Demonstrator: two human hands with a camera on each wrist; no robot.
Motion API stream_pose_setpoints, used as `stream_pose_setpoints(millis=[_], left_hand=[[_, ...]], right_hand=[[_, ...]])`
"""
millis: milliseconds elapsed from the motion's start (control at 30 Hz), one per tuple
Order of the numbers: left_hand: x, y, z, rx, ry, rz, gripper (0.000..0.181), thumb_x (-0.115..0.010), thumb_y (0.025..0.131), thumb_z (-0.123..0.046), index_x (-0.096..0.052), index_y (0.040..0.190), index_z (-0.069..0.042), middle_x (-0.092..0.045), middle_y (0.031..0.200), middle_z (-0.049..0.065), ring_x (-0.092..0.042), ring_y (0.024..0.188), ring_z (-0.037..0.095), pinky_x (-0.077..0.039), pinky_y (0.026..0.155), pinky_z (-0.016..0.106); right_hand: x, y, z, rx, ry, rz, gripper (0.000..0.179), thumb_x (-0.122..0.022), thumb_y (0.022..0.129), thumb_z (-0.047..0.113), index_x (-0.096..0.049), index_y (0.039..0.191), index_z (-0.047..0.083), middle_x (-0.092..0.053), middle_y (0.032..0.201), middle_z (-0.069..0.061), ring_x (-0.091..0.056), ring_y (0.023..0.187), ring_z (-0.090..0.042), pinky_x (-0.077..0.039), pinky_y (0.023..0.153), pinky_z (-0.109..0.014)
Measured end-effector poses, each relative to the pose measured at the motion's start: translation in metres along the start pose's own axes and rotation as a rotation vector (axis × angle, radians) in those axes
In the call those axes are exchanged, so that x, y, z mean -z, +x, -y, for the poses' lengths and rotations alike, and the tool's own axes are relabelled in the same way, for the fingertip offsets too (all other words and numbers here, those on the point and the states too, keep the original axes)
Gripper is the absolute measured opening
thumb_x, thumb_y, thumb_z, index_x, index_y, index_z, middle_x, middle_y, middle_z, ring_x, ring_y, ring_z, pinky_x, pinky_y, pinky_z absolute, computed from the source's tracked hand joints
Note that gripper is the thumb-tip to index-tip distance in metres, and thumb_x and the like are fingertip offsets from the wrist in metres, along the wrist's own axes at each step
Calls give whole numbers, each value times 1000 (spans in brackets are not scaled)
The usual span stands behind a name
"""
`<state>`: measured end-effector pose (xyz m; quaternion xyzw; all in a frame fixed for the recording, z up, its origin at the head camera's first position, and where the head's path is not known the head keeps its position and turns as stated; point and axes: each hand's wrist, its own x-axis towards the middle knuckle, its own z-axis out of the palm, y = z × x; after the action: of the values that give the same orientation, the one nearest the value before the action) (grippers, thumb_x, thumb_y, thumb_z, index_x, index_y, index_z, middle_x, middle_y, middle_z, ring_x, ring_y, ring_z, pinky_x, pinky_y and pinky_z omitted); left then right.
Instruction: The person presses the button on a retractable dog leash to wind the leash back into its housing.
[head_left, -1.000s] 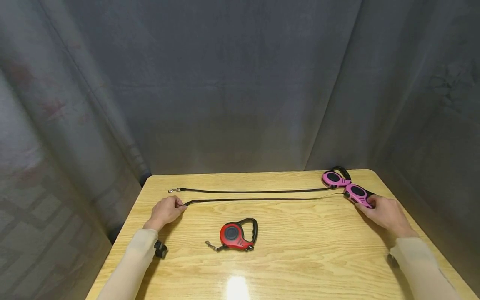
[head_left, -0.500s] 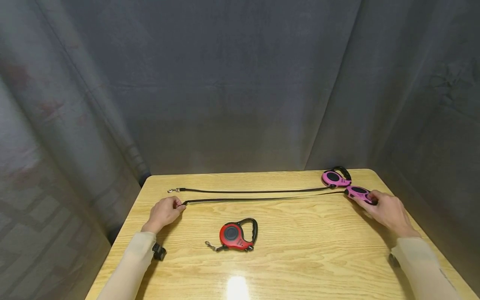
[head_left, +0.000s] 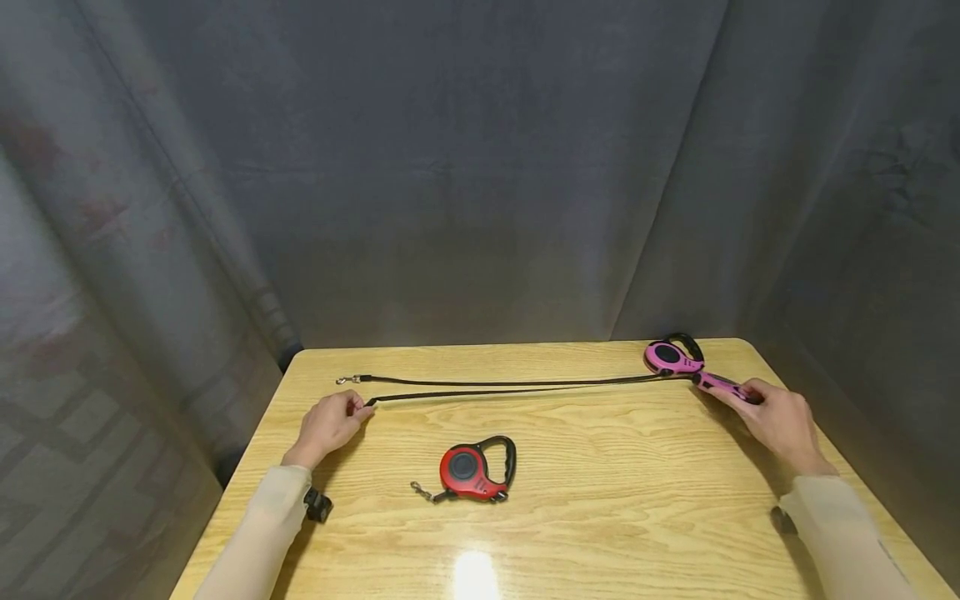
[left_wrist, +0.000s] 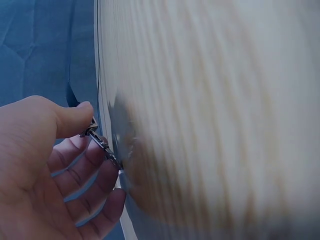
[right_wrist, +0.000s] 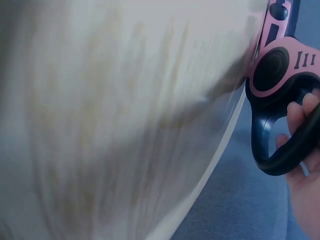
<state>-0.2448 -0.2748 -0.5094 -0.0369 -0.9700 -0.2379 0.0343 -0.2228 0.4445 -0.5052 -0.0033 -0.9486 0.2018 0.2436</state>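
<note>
In the head view my right hand [head_left: 783,425] grips a pink retractable dog leash [head_left: 718,385], tilted up almost on edge at the far right. The right wrist view shows my fingers [right_wrist: 296,116] at the black loop handle [right_wrist: 272,162]. At the left, my left hand [head_left: 330,427] pinches the end of this leash's black strap [head_left: 465,392], near its metal snap hook [left_wrist: 102,145]. The strap runs across the table between both hands. Just behind lies a second pink leash [head_left: 684,364], its own strap [head_left: 480,384] stretched out to the left.
A red retractable leash [head_left: 480,487] with a black handle lies in the middle of the wooden table [head_left: 600,533], its hook [head_left: 420,490] close to its body. Grey curtains [head_left: 465,208] hang behind the table and along both sides.
My right hand has tipped the held pink leash from nearly flat to almost on edge. Its strap has shifted slightly back, towards the other strap. My left hand has barely moved.
</note>
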Motion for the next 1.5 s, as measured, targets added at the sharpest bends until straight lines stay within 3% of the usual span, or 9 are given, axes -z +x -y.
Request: stream_pose_setpoints(millis=[167, 433, 733, 967, 1267, 1500], left_hand=[[1, -1, -2, -1, -8, 4, 21, -69, 105, -29, -65, 92, -12, -59, 75, 1, -49, 66, 17, -37, 62, 32], [3, -1, -5, -12, -20, -7, 22, -68, 105, -29, -65, 92, -12, -57, 75, 2, -48, 65, 18, -36, 63, 33], [2, -2, -3, -7, -21, -12, 21, -68, 105, -29, -64, 92, -13, -57, 74, 1, -47, 64, 16, -36, 62, 32], [3, -2, -3, 1, -18, -13, 22, -68, 106, -30, -64, 93, -13, -58, 75, 1, -47, 64, 17, -36, 63, 33], [3, -3, 0, -3, -31, -41, 20, -69, 105, -31, -67, 96, -13, -62, 74, 0, -49, 63, 17, -37, 62, 33], [3, -5, 3, -27, -59, -101, 20, -68, 106, -27, -78, 107, -10, -76, 89, 5, -51, 65, 16, -40, 62, 32]], right_hand=[[-1, -3, 3, -85, 44, 37, 45, -78, 97, 46, -69, 81, 4, -57, 66, -3, -44, 61, -17, -31, 57, -28], [-3, -6, 7, -149, 82, 93, 47, -76, 97, 49, -70, 91, 2, -62, 74, -5, -45, 65, -15, -32, 57, -29], [-2, -7, 10, -64, 120, 100, 31, -74, 100, 37, -72, 91, 7, -69, 85, -11, -45, 69, -9, -33, 60, -25], [-3, -8, 11, -76, 113, 106, 31, -78, 96, 39, -72, 85, 10, -71, 85, -12, -46, 69, -11, -34, 59, -26], [-1, -10, 3, -56, 165, 25, 30, -83, 92, 32, -65, 76, 13, -59, 74, 1, -41, 64, -3, -32, 56, -27], [3, -14, 2, -60, 177, 7, 27, -84, 91, 31, -67, 78, 15, -59, 74, 4, -40, 66, -2, -31, 57, -26]])
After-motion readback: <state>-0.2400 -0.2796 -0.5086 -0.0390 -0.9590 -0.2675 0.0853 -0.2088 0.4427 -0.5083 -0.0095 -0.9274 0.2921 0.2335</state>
